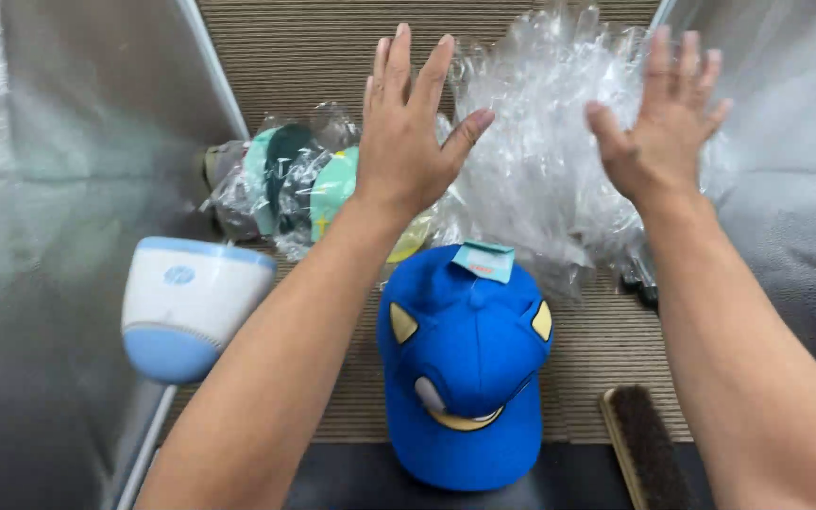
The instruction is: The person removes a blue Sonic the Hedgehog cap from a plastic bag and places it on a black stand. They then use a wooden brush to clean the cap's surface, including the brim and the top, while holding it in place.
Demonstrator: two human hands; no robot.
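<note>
Left hand (408,127) was raised, fingers spread flat, holding nothing; back of hand toward the camera. Right hand (665,123) was likewise open and empty, fingers blurred. Both hovered over a heap of clear plastic bags (540,161), which lay between and behind them; contact could not be determined. Left forearm partly covered a row of bagged caps (280,179), green and dark, lying left of the heap. Below the hands, a blue cap (460,378) with yellow ear patches and a teal tag (484,260) sat on the ribbed mat (606,359). White-and-blue handheld device (186,307) at left; wooden brush (644,449) at lower right.
</note>
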